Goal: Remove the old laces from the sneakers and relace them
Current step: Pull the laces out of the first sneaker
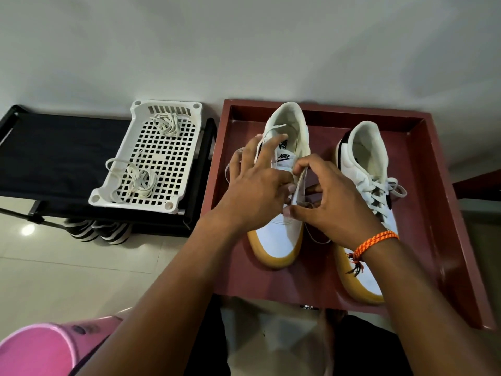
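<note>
Two white sneakers with tan soles stand in a dark red tray point(423, 169), toes toward me. Over the lace area of the left sneaker point(282, 234) both hands work. My left hand point(254, 183) rests on its left side with fingers spread, thumb pinching a white lace point(299, 185) near the eyelets. My right hand point(330, 196) curls its fingers around the same lace from the right. A lace end pokes out near the collar. The right sneaker point(363, 169) is laced and tied in a bow.
A white perforated plastic basket point(108, 194) with two loose white lace bundles sits on a black rack point(54, 158) to the left. Striped shoes lie under the rack. A pink plastic seat point(35, 348) is at the bottom left. An orange thread band circles my right wrist.
</note>
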The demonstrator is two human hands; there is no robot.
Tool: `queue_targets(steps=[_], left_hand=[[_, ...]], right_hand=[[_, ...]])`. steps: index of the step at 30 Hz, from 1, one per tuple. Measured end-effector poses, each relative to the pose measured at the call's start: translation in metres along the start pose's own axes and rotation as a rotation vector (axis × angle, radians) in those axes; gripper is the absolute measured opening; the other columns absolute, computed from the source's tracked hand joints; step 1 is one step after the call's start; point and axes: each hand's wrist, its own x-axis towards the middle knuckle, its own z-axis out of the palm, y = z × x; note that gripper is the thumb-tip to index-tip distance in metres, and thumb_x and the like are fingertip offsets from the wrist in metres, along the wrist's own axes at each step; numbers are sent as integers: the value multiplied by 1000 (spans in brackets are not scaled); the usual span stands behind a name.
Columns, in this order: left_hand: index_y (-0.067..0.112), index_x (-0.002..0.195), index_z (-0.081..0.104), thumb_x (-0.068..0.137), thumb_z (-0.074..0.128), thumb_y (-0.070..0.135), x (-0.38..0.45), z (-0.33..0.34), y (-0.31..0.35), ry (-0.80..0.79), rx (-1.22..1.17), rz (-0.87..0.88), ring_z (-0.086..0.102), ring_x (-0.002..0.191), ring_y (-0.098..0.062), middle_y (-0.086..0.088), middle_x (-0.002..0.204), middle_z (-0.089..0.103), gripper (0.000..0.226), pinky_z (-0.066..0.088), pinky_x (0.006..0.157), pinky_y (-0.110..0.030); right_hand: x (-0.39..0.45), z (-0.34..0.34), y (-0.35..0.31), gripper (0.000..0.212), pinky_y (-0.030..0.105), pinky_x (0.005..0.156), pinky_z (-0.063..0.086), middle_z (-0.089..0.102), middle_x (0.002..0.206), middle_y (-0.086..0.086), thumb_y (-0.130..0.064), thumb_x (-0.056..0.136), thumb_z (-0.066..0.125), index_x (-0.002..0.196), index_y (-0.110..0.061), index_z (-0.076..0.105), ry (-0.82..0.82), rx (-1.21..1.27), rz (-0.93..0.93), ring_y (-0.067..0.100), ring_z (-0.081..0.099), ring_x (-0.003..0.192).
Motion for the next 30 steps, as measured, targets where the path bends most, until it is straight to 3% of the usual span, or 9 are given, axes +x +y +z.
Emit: queue_targets(steps=[6, 11, 15, 17, 20, 24, 27, 30], left_hand=[[30, 90, 77, 98, 70, 34, 2, -4, -3, 108, -9, 24, 19, 153, -32, 7, 171, 24, 12, 24, 117, -59], [36, 96, 74, 96, 60, 33, 7, -24, -23, 355, -158, -153, 32, 148, -29, 10, 159, 41, 14, 28, 116, -58], [44, 97, 76, 100, 61, 38, 3, -18, -14, 173, -151, -52, 15, 159, -26, 15, 169, 30, 17, 12, 123, -57], [43, 99, 77, 98, 68, 34, 1, -8, -7, 38, -66, 9, 4, 163, -30, 13, 175, 16, 14, 9, 124, -60], [39, 99, 77, 96, 71, 30, -1, 1, -5, -26, -25, 26, -3, 163, -29, 9, 177, 5, 11, 7, 126, -60], [33, 94, 74, 98, 71, 32, 0, -3, -8, 29, -28, 55, 18, 156, -30, 7, 173, 17, 5, 25, 119, -58], [29, 94, 72, 101, 70, 27, 2, -9, -13, 61, -69, 88, 42, 131, -28, 2, 163, 29, 8, 43, 104, -49], [27, 87, 68, 104, 64, 22, 4, -14, -18, 53, -132, 151, 52, 111, -21, -1, 152, 35, 18, 46, 103, -51]], right_hand=[[-1, 0, -1, 66, 39, 85, 62, 55, 125, -13, -27, 71, 96, 118, -42, 52, 0, -14, 3, 11, 66, 102], [-2, 1, -1, 63, 42, 84, 61, 54, 123, -16, -29, 70, 95, 115, -41, 52, 0, -14, 10, 12, 67, 98], [-1, 1, 2, 65, 45, 86, 60, 53, 123, -17, -31, 69, 94, 116, -44, 51, 8, -32, 10, 16, 65, 101], [-2, 0, 1, 66, 44, 87, 59, 53, 123, -18, -30, 69, 94, 117, -44, 51, 10, -27, 5, 14, 64, 102], [-2, 1, -1, 67, 43, 87, 60, 53, 122, -19, -28, 69, 94, 117, -45, 51, 10, -18, 2, 10, 64, 101], [-2, 1, 0, 66, 44, 82, 61, 53, 123, -17, -28, 70, 94, 116, -44, 50, 13, -36, 4, 12, 65, 100], [-2, 0, -1, 64, 45, 80, 61, 54, 122, -17, -32, 70, 94, 114, -43, 50, 15, -48, 7, 14, 65, 100], [-2, 0, -2, 62, 45, 80, 61, 54, 120, -16, -33, 70, 94, 113, -41, 50, 15, -46, 12, 13, 65, 98]])
